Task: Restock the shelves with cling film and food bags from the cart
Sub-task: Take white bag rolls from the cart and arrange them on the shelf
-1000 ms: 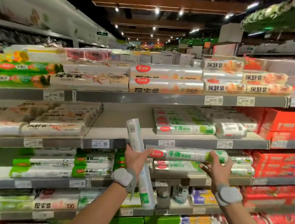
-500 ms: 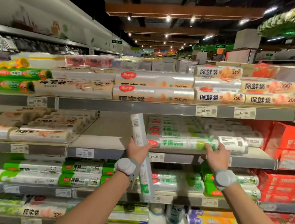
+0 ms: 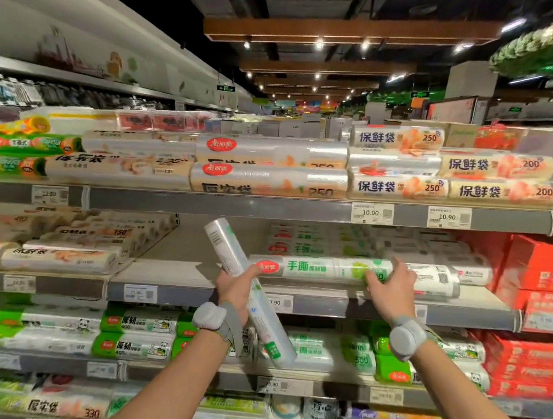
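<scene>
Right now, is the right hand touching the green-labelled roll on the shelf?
Touching. In the head view, the thumb and fingers of the right hand lie on the green-labelled roll.

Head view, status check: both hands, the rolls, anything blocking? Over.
Left hand grips a tilted white plastic-wrapped roll. Right hand holds a white, green-lettered roll lying at the front of the grey middle shelf. Nothing blocking.
</scene>
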Demonstrator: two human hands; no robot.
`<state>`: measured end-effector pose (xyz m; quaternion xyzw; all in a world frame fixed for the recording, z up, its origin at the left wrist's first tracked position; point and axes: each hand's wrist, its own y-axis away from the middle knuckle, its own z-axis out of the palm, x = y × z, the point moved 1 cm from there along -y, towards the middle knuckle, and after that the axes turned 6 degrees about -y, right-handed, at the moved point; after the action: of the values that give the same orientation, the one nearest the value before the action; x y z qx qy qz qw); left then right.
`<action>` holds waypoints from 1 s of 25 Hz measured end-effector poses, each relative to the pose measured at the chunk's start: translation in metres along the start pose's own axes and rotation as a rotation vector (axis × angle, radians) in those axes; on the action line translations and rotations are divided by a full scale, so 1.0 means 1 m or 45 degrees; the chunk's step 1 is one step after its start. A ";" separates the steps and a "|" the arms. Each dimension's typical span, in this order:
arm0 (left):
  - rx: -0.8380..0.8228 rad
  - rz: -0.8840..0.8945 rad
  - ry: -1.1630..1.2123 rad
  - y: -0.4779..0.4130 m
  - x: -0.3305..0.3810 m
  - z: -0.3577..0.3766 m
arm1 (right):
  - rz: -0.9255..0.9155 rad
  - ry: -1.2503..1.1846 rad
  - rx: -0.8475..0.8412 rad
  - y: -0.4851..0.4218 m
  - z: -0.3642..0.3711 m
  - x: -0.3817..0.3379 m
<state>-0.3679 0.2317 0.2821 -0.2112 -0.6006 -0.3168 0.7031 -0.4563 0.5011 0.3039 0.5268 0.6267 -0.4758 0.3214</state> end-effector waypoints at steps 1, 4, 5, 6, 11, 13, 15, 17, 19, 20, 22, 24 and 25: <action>0.022 -0.014 0.023 0.000 0.002 0.000 | -0.026 0.012 -0.040 -0.001 -0.001 -0.001; 0.051 -0.016 0.046 0.001 0.005 0.001 | -0.097 0.161 -0.172 -0.010 -0.001 0.003; 0.052 -0.023 0.058 0.001 0.006 0.001 | -0.132 0.234 -0.192 -0.012 0.000 0.004; 0.055 -0.032 0.066 0.000 0.006 0.000 | -0.180 0.290 -0.191 -0.015 0.001 0.006; 0.039 -0.012 0.071 -0.010 0.014 -0.010 | -0.382 0.543 -0.183 -0.022 0.014 0.007; -0.025 -0.006 0.077 -0.016 0.019 -0.015 | -0.378 0.626 -0.210 -0.026 0.018 0.007; -0.065 -0.012 0.087 -0.020 0.024 -0.021 | -0.368 0.694 -0.254 -0.028 0.023 0.010; -0.077 -0.015 0.092 -0.024 0.028 -0.026 | -0.404 0.806 -0.287 -0.028 0.025 0.009; -0.068 -0.026 0.113 -0.032 0.031 -0.034 | -0.464 0.924 -0.364 -0.029 0.030 0.003; -0.069 -0.031 0.136 -0.037 0.031 -0.036 | -0.474 0.964 -0.403 -0.032 0.031 -0.001; -0.075 -0.052 0.180 -0.045 0.033 -0.039 | -0.473 1.018 -0.453 -0.042 0.033 -0.007; -0.082 -0.086 0.231 -0.053 0.036 -0.035 | -0.487 1.055 -0.465 -0.055 0.031 -0.013; -0.078 -0.097 0.265 -0.057 0.039 -0.031 | -0.475 1.083 -0.466 -0.060 0.030 -0.017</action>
<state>-0.3821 0.1628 0.3093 -0.1755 -0.5218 -0.3819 0.7423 -0.5132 0.4675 0.3242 0.4883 0.8590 -0.1503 0.0339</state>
